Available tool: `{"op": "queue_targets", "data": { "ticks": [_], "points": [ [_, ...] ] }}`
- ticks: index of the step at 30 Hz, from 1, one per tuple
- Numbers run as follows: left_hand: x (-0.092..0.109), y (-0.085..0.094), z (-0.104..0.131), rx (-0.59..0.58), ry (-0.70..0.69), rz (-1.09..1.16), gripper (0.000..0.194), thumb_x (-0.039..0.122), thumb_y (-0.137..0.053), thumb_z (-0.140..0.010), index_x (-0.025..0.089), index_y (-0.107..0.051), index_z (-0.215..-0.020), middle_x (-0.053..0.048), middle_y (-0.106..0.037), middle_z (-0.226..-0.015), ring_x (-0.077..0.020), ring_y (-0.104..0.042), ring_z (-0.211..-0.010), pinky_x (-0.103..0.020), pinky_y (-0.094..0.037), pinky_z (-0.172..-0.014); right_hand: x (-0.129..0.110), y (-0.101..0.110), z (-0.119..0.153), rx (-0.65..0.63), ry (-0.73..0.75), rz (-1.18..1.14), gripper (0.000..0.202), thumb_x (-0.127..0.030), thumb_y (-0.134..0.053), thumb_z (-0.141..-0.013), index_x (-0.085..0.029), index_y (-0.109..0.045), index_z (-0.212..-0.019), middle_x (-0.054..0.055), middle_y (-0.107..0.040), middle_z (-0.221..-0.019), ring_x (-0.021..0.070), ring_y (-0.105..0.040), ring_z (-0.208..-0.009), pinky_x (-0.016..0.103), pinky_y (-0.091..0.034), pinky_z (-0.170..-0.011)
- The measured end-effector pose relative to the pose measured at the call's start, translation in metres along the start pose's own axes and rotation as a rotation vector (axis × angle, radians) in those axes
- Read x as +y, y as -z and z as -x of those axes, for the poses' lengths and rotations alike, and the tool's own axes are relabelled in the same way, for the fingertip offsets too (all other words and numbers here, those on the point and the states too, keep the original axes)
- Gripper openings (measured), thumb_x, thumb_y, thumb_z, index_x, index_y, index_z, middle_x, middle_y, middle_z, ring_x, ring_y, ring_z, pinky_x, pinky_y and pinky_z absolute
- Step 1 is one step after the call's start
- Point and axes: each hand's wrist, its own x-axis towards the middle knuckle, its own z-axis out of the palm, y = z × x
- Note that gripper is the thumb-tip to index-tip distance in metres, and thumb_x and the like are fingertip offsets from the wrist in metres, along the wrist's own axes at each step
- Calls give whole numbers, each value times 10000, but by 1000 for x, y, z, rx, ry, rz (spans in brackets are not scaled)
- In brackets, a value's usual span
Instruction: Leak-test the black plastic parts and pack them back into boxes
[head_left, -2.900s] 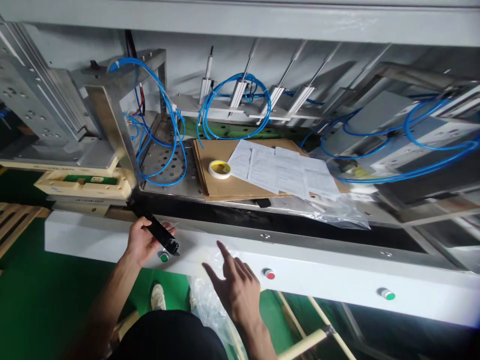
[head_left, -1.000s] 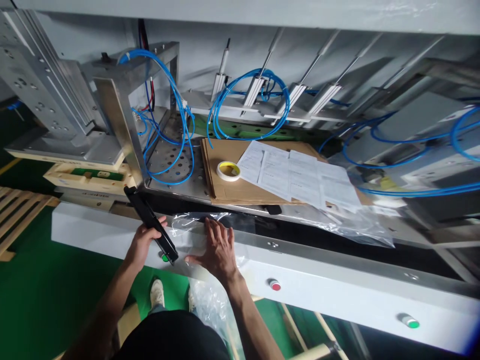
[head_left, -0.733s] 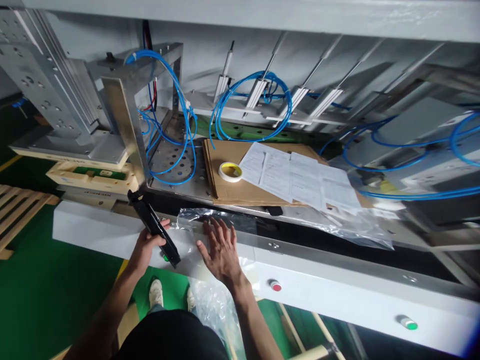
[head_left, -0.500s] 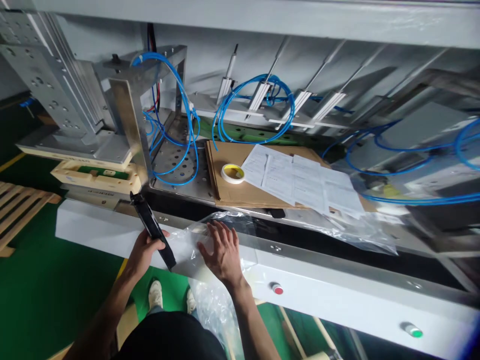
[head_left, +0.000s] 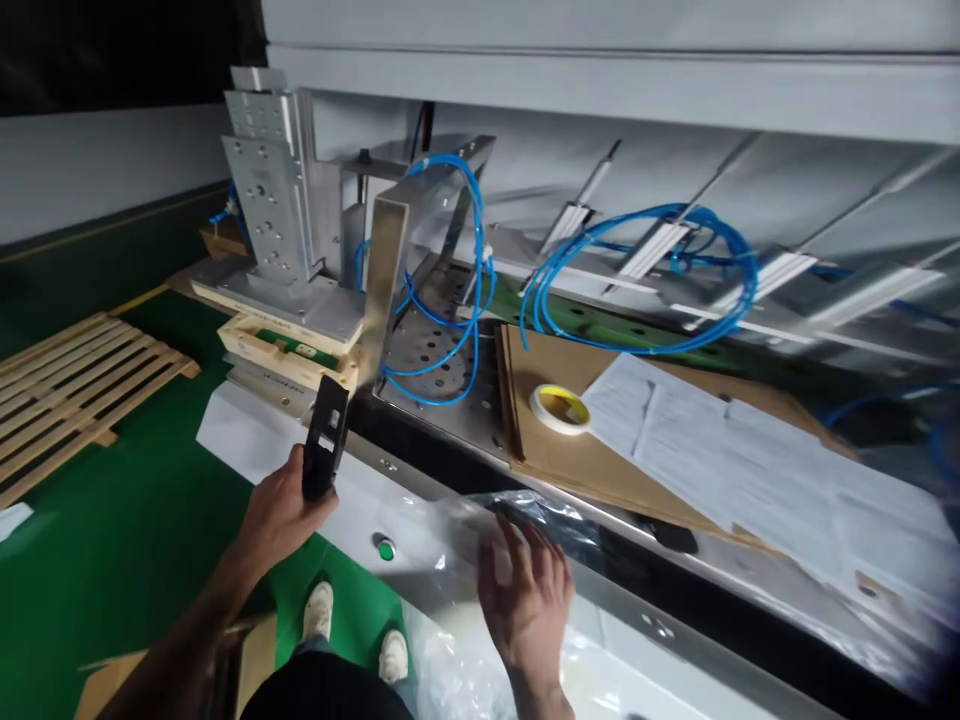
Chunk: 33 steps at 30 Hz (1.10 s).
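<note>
My left hand grips a narrow black part, held upright in front of the machine's left end. Over the front ledge, my right hand has its fingers spread, with the palm down on or just above a clear plastic bag. The bag drapes over the white front panel and hangs toward the floor. A cream fixture block with a green recess lies beyond the black part.
A roll of tape and paper sheets lie on flat cardboard. Coiled blue hoses hang behind. A metal frame rises at left. A green button sits on the front panel. A wooden pallet is on the floor.
The view has swung left, bringing the pallet further in. The black part, still in my left hand, now stands more upright and shows its broad face. My right hand stays spread at the bag.
</note>
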Motion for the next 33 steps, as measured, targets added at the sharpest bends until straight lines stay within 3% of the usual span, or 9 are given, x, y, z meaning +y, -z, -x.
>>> {"op": "queue_targets", "data": {
  "ticks": [3, 8, 11, 13, 16, 19, 23, 28, 33],
  "points": [
    [-3, -13, 2, -24, 41, 387, 322, 443, -721, -819, 244, -541, -997, -45, -730, -879, -253, -706, -832, -343, -520, -747, -35, 7, -8, 48, -24, -154, 319, -339, -597, -1032, -215, -614, -1325, 139, -713, -1116, 303, -661, -1008, 445, -529, -869],
    [12, -38, -3, 22, 235, 1050, 506, 445, -895, -638, 199, -649, -1004, -56, -767, -868, -260, -750, -847, -329, -590, -717, -119, -9, -41, -260, 235, -473, 791, -500, -610, -1008, -203, -278, -1661, 160, -699, -1290, 311, -683, -1080, 452, -622, -840],
    [17, -33, -15, 105, 370, 1161, 539, 493, -921, -607, 187, -667, -972, -92, -793, -895, -306, -773, -893, -352, -606, -706, -153, -28, -64, -316, 334, -375, 774, -305, -496, -1052, -175, -103, -1706, 156, -718, -1274, 287, -704, -996, 445, -638, -832],
    [15, -22, -27, 140, 330, 1197, 570, 549, -911, -625, 183, -683, -1000, -121, -804, -988, -328, -773, -991, -371, -619, -769, -166, -40, -79, -306, 360, -324, 757, -196, -453, -1028, -157, -112, -1702, 156, -724, -1229, 277, -703, -950, 428, -642, -827],
    [1, -4, -48, 173, 200, 1191, 600, 663, -833, -709, 189, -687, -1046, -145, -787, -1117, -334, -740, -1126, -393, -613, -881, -176, -62, -105, -318, 409, -344, 734, -205, -489, -983, -91, -222, -1657, 185, -707, -1210, 289, -702, -973, 412, -649, -837],
    [-20, 11, -65, 206, 163, 1106, 586, 763, -662, -827, 201, -674, -994, -140, -774, -1015, -327, -736, -1070, -409, -599, -856, -177, -92, -139, -357, 374, -408, 626, -312, -539, -975, -80, -390, -1537, 194, -704, -1208, 304, -717, -1034, 390, -654, -829],
    [-51, 24, -73, 248, 90, 993, 471, 634, -706, -867, 220, -655, -1085, -97, -753, -1025, -284, -713, -1061, -386, -559, -895, -174, -131, -191, -446, 348, -384, 531, -368, -547, -992, -128, -469, -1459, 181, -716, -1211, 312, -735, -1036, 404, -647, -842],
    [-77, 46, -84, 259, -20, 882, 298, 490, -693, -906, 233, -641, -1049, -73, -733, -1033, -247, -698, -1027, -356, -536, -893, -174, -170, -236, -436, 478, -234, 619, -384, -565, -995, -106, -443, -1535, 246, -649, -1389, 374, -640, -1288, 509, -561, -1077],
    [-90, 74, -127, 328, -90, 726, 290, 497, -690, -897, 237, -653, -1020, -97, -743, -1087, -284, -699, -1093, -401, -528, -957, -166, -200, -260, -456, 496, -194, 565, -487, -501, -1025, -126, -581, -1451, 211, -742, -1217, 367, -705, -1130, 527, -584, -1020]
  ]
}}
